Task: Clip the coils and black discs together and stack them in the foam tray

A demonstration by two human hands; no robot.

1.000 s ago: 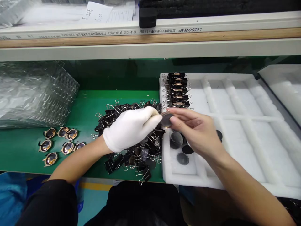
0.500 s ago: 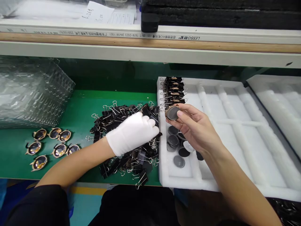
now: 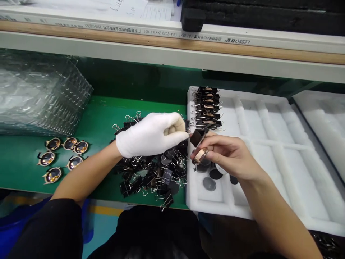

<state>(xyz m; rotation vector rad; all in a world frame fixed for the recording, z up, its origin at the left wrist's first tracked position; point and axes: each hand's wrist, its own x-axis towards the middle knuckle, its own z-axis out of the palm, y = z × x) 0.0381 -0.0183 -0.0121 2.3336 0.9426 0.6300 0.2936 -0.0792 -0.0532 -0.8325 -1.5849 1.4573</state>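
My left hand, in a white glove, is closed at the left edge of the foam tray. Its thumb and fingertips meet at a black binder clip; the clip's handles are hidden by the fingers. My bare right hand pinches a round gold-rimmed sunglasses piece, now seen edge-on. The clip's mouth lies close to that piece; I cannot tell whether it grips it. Beneath the left hand spreads a heap of black binder clips with silver handles. Round dark discs lie in the tray compartment below my right hand.
A row of clipped gold pieces fills the tray's back left. Several round gold-framed sunglasses lie on the green table. Stacked clear plastic trays stand at left. A shelf edge crosses above; another foam tray is at right.
My left hand has risen from the heap with a binder clip and turned its thumb into view. The right hand has tilted the sunglasses piece edge-on and lowered it. The view has shifted slightly.
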